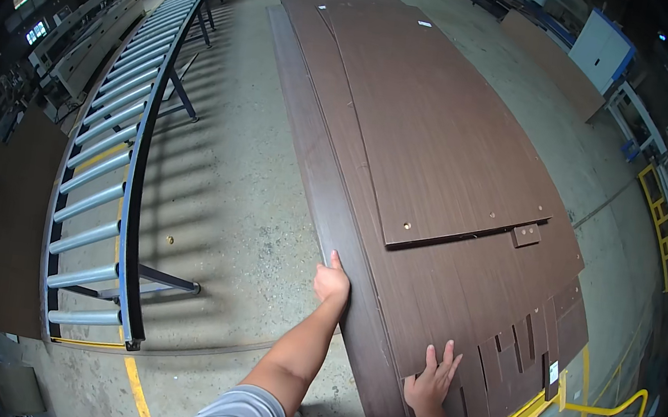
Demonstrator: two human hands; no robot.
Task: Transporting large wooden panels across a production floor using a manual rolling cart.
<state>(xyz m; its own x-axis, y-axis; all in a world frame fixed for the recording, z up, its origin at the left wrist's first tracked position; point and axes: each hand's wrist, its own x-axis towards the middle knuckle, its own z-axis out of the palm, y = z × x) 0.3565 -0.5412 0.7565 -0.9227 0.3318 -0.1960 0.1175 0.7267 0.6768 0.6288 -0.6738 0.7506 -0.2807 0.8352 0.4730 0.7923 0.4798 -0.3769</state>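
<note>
My left hand (332, 281) is closed over the left edge of a long, narrow dark brown board (318, 170), its curled fingers partly hidden at the rim. This board lies along the left side of a stack of wood-grain panels. My right hand (431, 379) rests on the near part of a wide brown panel (433, 277), fingers spread and holding nothing. On top of that panel lies another large brown panel (434, 121) with small holes at its near end. A small brown block (525, 235) sits by its near right corner. Several narrow brown strips (511, 352) lie right of my right hand.
A roller conveyor (109, 158) runs along the left, its legs on the concrete floor (228, 196). Yellow cart rails (615, 414) stick out at the lower right. A brown sheet (18, 230) stands beside the conveyor. A white and blue cabinet (602, 49) stands at the far right.
</note>
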